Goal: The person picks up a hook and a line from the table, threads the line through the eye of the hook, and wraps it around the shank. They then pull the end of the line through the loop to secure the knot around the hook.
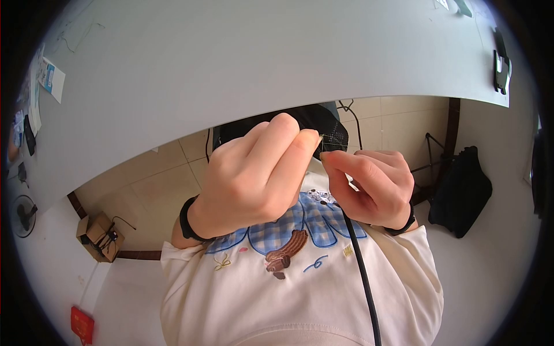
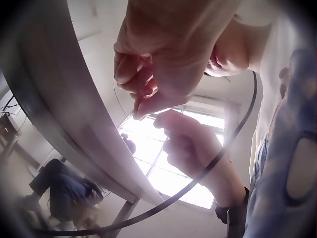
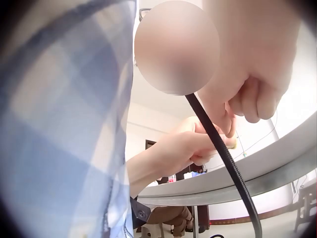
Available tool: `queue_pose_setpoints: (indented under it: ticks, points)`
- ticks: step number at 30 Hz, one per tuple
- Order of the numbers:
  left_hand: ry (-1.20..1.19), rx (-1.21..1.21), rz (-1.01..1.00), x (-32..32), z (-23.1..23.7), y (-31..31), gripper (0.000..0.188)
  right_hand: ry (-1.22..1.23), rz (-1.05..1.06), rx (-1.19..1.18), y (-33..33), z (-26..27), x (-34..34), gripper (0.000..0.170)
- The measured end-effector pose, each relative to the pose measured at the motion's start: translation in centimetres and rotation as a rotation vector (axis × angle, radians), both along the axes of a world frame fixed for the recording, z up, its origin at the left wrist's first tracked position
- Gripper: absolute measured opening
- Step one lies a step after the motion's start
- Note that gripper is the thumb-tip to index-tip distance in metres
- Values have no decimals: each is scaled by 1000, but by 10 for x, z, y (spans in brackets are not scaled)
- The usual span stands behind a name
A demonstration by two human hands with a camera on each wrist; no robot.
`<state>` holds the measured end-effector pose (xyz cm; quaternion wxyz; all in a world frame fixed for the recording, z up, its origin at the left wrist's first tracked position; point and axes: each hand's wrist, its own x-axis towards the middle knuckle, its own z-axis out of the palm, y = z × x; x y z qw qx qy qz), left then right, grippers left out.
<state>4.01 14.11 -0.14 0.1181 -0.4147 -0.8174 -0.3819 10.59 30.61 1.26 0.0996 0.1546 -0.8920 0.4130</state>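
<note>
In the head view my left hand (image 1: 248,170) and right hand (image 1: 372,187) are raised in front of the shirt, fingertips close together. A very fine thread (image 1: 324,142) runs in the small gap between them. Thumb and index finger of each hand pinch it. The left wrist view shows the thread (image 2: 116,94) curving loosely beside the left hand (image 2: 171,59), with the right hand (image 2: 193,151) just below. In the right wrist view a thread strand (image 3: 243,152) with a small green bit hangs near the fingertips.
A white table (image 1: 259,57) lies beyond the hands, its edge just past them. A black cable (image 1: 362,277) runs down over the shirt. A cardboard box (image 1: 99,237) sits on the floor at left, and a black bag-like item (image 1: 461,193) is at right.
</note>
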Motion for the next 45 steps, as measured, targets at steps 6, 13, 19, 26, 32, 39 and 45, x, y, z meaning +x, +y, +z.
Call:
queue_pose_setpoints:
  ticks: [6,13,19,26,32,39,45]
  points:
    - [127,-5,-135,3,-7,-1,15,11,116,122,9,19,-8,21]
    - [79,79,-170,4,-4,-1,14,-135,68,-45,16,20,-23,21]
    - [2,87,-207,2,0,-4,12,-308,63,-173,17,14,-24,17]
    - [-96,134,-80,-2,3,-3,21,-358,-10,-285,11,-5,-15,18]
    - [-15,18,-25,-2,-6,-1,15,-101,-78,-168,-5,-15,-1,22]
    - [19,-120,-107,6,-3,-2,17,1,23,172,2,5,5,16]
    - [137,-69,-195,6,-7,-2,13,-31,135,149,13,14,-8,16]
